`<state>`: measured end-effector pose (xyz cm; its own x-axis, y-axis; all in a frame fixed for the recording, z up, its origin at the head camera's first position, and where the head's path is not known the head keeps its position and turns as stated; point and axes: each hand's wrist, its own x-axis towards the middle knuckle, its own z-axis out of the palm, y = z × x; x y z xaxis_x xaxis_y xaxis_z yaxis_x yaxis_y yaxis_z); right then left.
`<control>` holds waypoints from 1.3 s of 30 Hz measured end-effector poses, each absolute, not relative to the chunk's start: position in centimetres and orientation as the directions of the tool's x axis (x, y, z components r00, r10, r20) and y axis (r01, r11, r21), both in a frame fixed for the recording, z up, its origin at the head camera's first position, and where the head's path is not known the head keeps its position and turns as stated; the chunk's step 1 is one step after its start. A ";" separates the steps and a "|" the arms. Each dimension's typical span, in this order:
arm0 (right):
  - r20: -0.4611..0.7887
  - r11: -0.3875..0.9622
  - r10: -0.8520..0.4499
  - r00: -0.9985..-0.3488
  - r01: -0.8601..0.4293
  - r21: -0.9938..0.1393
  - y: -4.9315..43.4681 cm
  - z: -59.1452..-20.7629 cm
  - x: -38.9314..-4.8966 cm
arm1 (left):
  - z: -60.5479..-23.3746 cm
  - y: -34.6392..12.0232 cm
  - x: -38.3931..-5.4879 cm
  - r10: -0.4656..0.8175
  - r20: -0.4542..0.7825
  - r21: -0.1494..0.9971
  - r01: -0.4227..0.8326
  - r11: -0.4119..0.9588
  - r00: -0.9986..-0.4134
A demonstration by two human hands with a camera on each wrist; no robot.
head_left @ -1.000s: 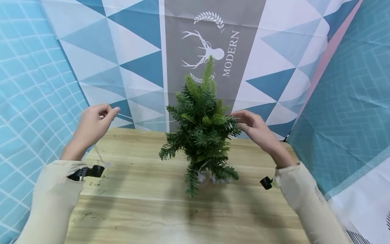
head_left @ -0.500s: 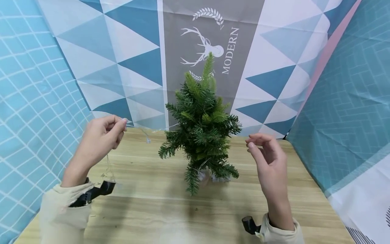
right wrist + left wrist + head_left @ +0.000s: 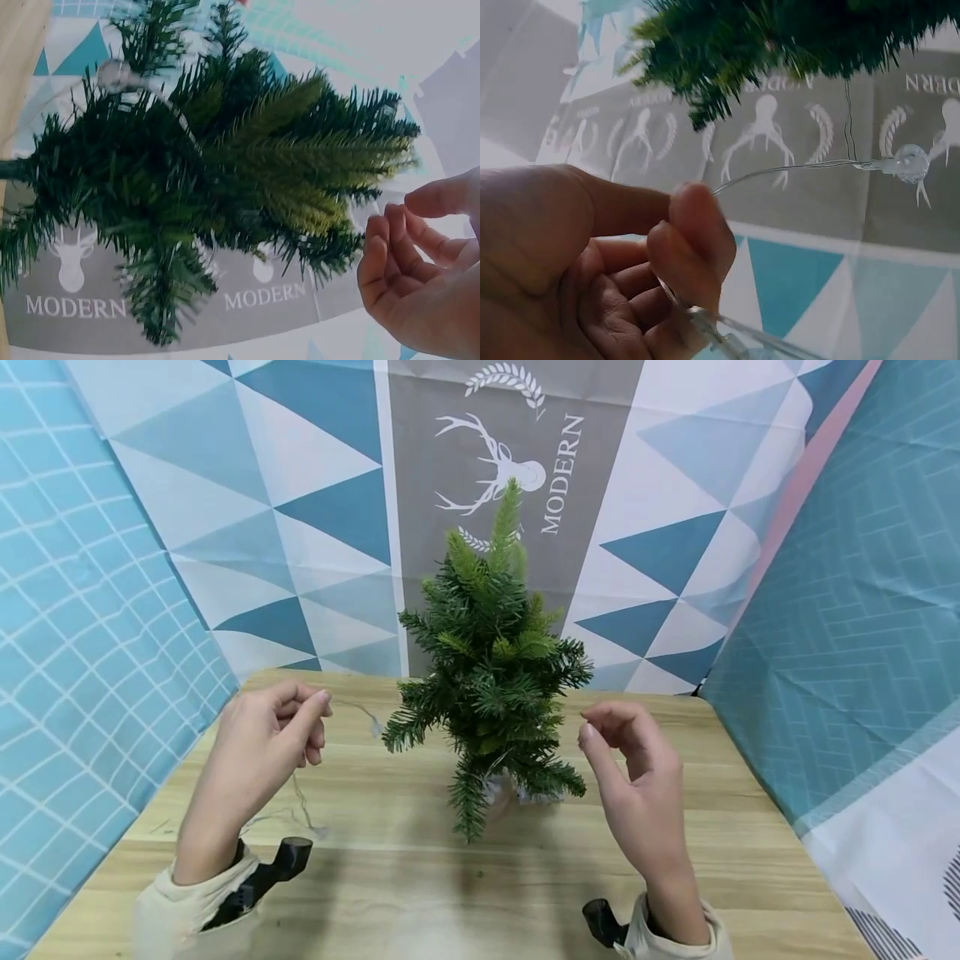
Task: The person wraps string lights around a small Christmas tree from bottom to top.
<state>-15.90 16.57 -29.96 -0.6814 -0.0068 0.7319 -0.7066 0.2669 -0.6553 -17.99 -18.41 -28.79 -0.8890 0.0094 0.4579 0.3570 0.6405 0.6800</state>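
A small green artificial Christmas tree [image 3: 495, 668] stands upright on the table. To its left, my left hand [image 3: 262, 743] pinches a thin string-light wire [image 3: 780, 169] between thumb and forefinger. From the pinch the wire runs toward the tree, past a clear round bulb [image 3: 911, 163]; another stretch hangs below the fingers. My right hand [image 3: 637, 777], at the tree's right side, has loosely curled fingers with nothing between them. In the right wrist view a blurred bulb [image 3: 114, 75] and wire lie against the branches. The tree's far side is hidden.
The wood-grain table [image 3: 420, 893] carries pale, blurred bits [image 3: 540, 797] around the tree's foot. A printed cloth [image 3: 330, 527] hangs close behind the tree, and blue cloths close in the left and right sides. Wrist cameras [image 3: 292, 856] jut out from both sleeves.
My left hand has come down and nearer the tree, still pinching the wire. The right hand has withdrawn from the branches, down toward me, then slightly back left.
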 end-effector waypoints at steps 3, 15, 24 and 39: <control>0.766 0.234 -0.058 -0.641 -0.754 -0.614 16.1 -30.0 -15.3 | -28.5 -17.9 -17.5 -0.020 0.467 0.720 0.368 0.589 -0.884; 0.801 0.138 -0.220 -0.557 -0.831 -0.540 14.0 -30.2 -13.7 | -27.3 -14.3 -15.4 -0.037 0.517 0.778 0.451 0.437 -0.855; 0.592 0.182 -0.541 -0.597 -0.771 -0.611 11.0 -32.0 -14.1 | -27.6 -11.5 -14.1 0.099 0.448 0.804 0.449 0.389 -0.888; 0.369 0.048 -0.484 -0.793 -0.445 -0.894 9.8 -33.0 -14.8 | -30.1 -7.5 -14.4 0.201 0.690 0.542 0.681 0.493 -0.695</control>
<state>-14.78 9.79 -33.01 -0.7934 -0.4845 0.3685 -0.4446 0.0478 -0.8944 -14.40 -7.46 -30.11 -0.6953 0.2010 0.6900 0.6806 0.4927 0.5423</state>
